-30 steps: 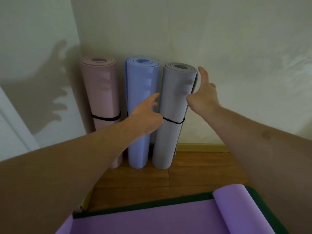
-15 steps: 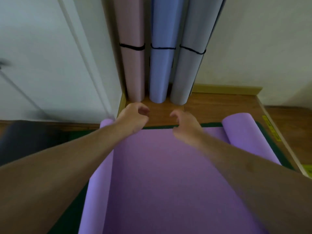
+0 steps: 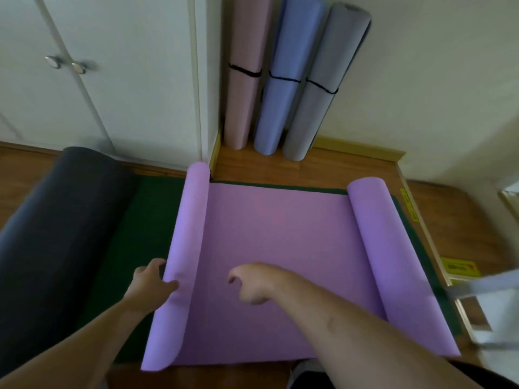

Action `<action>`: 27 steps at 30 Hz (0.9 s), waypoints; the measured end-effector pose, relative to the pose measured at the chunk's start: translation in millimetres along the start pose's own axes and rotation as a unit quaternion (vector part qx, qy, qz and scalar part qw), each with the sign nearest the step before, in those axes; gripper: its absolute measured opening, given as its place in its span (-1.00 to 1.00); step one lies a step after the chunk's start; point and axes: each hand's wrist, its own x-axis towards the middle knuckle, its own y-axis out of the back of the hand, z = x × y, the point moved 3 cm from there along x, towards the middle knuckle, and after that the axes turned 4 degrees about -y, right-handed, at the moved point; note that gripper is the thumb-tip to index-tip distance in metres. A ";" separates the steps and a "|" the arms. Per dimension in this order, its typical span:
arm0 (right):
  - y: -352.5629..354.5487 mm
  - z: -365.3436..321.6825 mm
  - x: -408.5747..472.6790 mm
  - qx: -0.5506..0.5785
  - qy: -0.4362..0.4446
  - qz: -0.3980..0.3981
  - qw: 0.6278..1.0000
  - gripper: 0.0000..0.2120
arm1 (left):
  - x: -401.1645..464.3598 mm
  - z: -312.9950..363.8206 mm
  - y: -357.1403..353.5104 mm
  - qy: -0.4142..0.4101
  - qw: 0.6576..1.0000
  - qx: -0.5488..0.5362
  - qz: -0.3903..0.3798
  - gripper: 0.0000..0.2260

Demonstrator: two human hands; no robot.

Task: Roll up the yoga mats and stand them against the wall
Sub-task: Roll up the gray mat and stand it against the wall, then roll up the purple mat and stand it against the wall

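Head view: I see both hands low over the purple mat (image 3: 280, 248), which lies flat on the floor with both ends curled.

Left hand (image 3: 150, 286) reaches forward and grips the mat's left curled end (image 3: 185, 248), thumb on top, fingers tucked behind. Right hand (image 3: 252, 282) hovers over the flat middle, wrist bent, fingers loosely curled, pinching nothing. Right curled end (image 3: 376, 234) lies untouched. Yellow floor sticker (image 3: 460, 269) has print, too blurred to read. Pink (image 3: 244, 80), blue (image 3: 286, 80) and grey (image 3: 320, 88) rolled mats stand against the wall corner, each with a black band. Green mat (image 3: 134, 234) lies under the purple one; dark roll (image 3: 56, 234) at left; white cabinet doors (image 3: 98, 66) behind.
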 end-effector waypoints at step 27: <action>-10.2 485.6 -12.8 0.080 -0.503 0.243 0.826 0.18 | 35.7 239.4 -163.2 -0.148 0.979 0.136 0.020 -0.75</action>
